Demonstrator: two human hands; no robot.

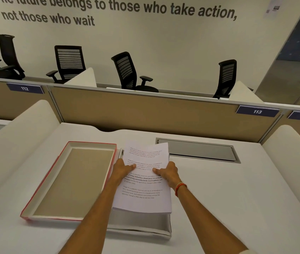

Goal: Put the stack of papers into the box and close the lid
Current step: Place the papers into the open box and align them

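Head: both hands, left hand [122,170] & right hand [167,174], grip paper stack [143,202] over box [145,226].

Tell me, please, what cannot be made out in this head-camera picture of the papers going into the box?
- Box: its inside and far wall, hidden by the stack of papers and forearms.
- Fingers of the left hand and right hand: under the stack, only thumbs show.
- Sheet count: edges too fine.
- Lid: outer face, turned down on the desk.

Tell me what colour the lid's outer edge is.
Red, seen along the rim of the lid in the head view.
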